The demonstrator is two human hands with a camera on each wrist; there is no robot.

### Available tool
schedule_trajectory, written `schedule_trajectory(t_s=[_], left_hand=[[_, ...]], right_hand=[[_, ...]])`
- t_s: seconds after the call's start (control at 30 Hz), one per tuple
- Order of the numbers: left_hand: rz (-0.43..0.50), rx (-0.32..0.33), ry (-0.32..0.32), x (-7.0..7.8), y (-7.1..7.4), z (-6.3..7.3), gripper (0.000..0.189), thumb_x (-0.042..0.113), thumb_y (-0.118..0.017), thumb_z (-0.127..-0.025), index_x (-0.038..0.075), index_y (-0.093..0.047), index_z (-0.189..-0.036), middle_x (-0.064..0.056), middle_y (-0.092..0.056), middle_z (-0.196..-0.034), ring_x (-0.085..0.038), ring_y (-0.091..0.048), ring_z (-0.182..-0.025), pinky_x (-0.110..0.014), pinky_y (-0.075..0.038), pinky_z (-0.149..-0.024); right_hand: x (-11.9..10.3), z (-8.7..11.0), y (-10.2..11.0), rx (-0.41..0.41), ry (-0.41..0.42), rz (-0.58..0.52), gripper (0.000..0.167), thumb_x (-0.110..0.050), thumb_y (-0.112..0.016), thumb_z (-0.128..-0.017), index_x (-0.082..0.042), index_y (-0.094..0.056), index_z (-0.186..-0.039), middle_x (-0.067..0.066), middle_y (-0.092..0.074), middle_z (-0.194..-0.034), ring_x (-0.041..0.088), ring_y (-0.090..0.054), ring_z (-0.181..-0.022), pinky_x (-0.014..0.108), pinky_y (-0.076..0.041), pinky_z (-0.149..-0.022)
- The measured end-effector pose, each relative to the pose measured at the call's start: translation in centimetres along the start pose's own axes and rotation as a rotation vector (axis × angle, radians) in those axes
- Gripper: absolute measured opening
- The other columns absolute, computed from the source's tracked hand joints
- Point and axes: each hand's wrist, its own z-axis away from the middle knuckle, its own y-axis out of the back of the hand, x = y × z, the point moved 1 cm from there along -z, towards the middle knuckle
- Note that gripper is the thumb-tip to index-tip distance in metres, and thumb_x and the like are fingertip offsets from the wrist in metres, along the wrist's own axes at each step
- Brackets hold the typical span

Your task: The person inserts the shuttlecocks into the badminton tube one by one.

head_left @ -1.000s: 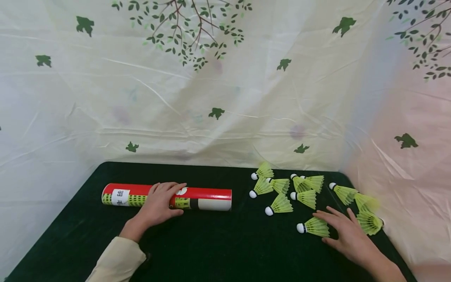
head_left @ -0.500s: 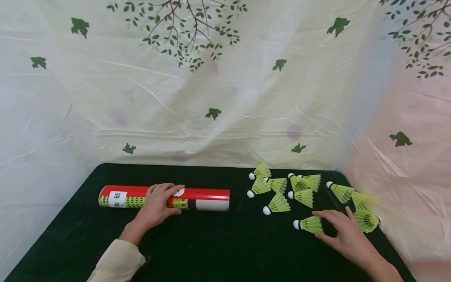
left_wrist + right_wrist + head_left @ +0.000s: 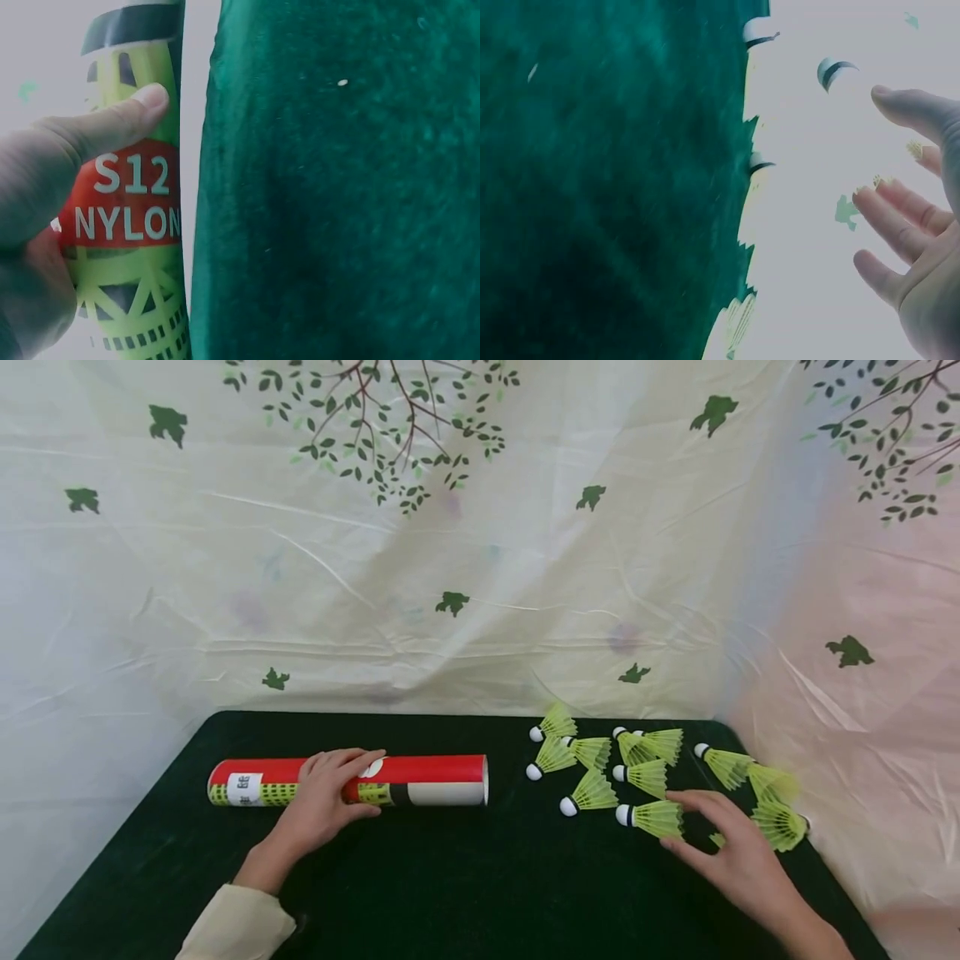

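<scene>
My left hand grips a red, yellow and white shuttlecock tube, which lies sideways at the left. In the left wrist view the thumb rests across the tube beside the print "S12 NYLON". With thumb and forefinger, my right hand pinches the skirt of a yellow shuttlecock, its white cork pointing left. The right wrist view is overexposed; only the cork of that shuttlecock shows clearly near the right hand.
Several more yellow shuttlecocks lie loose on the dark green table, among them one shuttlecock left of my right hand and another shuttlecock by the right edge. A pale patterned curtain hangs behind.
My right thumb and forefinger have closed on the nearest shuttlecock, which has risen a little and moved away from me. The tube has turned slightly, so its right-end rim shows.
</scene>
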Motion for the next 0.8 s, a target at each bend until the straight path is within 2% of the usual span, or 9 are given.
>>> schedule_trajectory(t_s=[0.1, 0.2, 0.33, 0.43, 0.5, 0.6, 0.8], left_hand=[[-0.002, 0.014, -0.009, 0.4, 0.8, 0.3, 0.086, 0.029, -0.09, -0.076, 0.036, -0.046, -0.15, -0.008, -0.052, -0.14, -0.031, -0.042, -0.126, -0.063, -0.02, -0.109], [0.004, 0.033, -0.033, 1.0, 1.4, 0.7, 0.088, 0.032, -0.09, -0.075, 0.038, -0.045, -0.151, -0.006, -0.052, -0.14, -0.028, -0.043, -0.124, -0.062, -0.022, -0.108], [0.04, 0.049, -0.062, 2.1, 1.9, 1.0, 0.089, 0.032, -0.09, -0.076, 0.041, -0.043, -0.151, -0.003, -0.05, -0.139, -0.025, -0.042, -0.124, -0.06, -0.036, -0.102], [0.075, 0.043, -0.094, 2.9, 1.9, 1.2, 0.09, 0.03, -0.09, -0.076, 0.043, -0.042, -0.151, -0.001, -0.049, -0.139, -0.022, -0.042, -0.123, -0.054, -0.046, -0.093], [0.089, 0.031, -0.124, 3.4, 1.9, 1.2, 0.091, 0.029, -0.09, -0.076, 0.044, -0.041, -0.151, 0.001, -0.049, -0.138, -0.02, -0.044, -0.121, -0.049, -0.049, -0.091], [0.093, 0.011, -0.159, 4.0, 1.8, 1.2, 0.092, 0.029, -0.09, -0.076, 0.044, -0.041, -0.152, 0.003, -0.049, -0.137, -0.018, -0.046, -0.118, -0.045, -0.05, -0.089], [0.093, 0.009, -0.179, 4.6, 1.4, 1.0, 0.093, 0.03, -0.091, -0.075, 0.044, -0.041, -0.152, 0.003, -0.049, -0.138, -0.018, -0.046, -0.118, -0.046, -0.049, -0.09]], right_hand=[[-0.7, -0.2, 0.1, 0.0, -0.033, -0.016, 0.059, -0.023, -0.091, -0.074, -0.02, -0.066, -0.128, -0.003, -0.064, -0.117, 0.013, -0.058, -0.099, 0.011, -0.038, -0.085], [-1.5, -0.5, 0.4, -0.02, -0.089, -0.04, 0.057, -0.029, -0.088, -0.078, -0.021, -0.065, -0.129, -0.003, -0.063, -0.121, 0.02, -0.06, -0.102, 0.018, -0.044, -0.085], [-2.6, -0.8, 0.9, -0.038, -0.16, -0.097, 0.055, -0.033, -0.084, -0.083, -0.02, -0.063, -0.132, -0.001, -0.061, -0.126, 0.023, -0.062, -0.107, 0.029, -0.05, -0.087], [-3.5, -1.0, 1.2, -0.033, -0.188, -0.159, 0.055, -0.031, -0.082, -0.085, -0.022, -0.061, -0.135, -0.001, -0.06, -0.129, 0.013, -0.061, -0.109, 0.023, -0.049, -0.089], [-4.1, -1.1, 1.4, -0.025, -0.193, -0.192, 0.055, -0.03, -0.081, -0.086, -0.023, -0.06, -0.136, -0.002, -0.059, -0.13, 0.002, -0.058, -0.11, 0.014, -0.046, -0.087], [-5.0, -1.3, 1.7, -0.009, -0.19, -0.241, 0.055, -0.026, -0.081, -0.086, -0.024, -0.059, -0.137, -0.003, -0.058, -0.132, -0.008, -0.054, -0.11, 0.009, -0.043, -0.088], [-6.6, -1.7, 2.0, 0.01, -0.147, -0.327, 0.056, -0.015, -0.082, -0.085, -0.023, -0.06, -0.136, -0.003, -0.059, -0.131, -0.001, -0.058, -0.112, 0.013, -0.045, -0.091]])
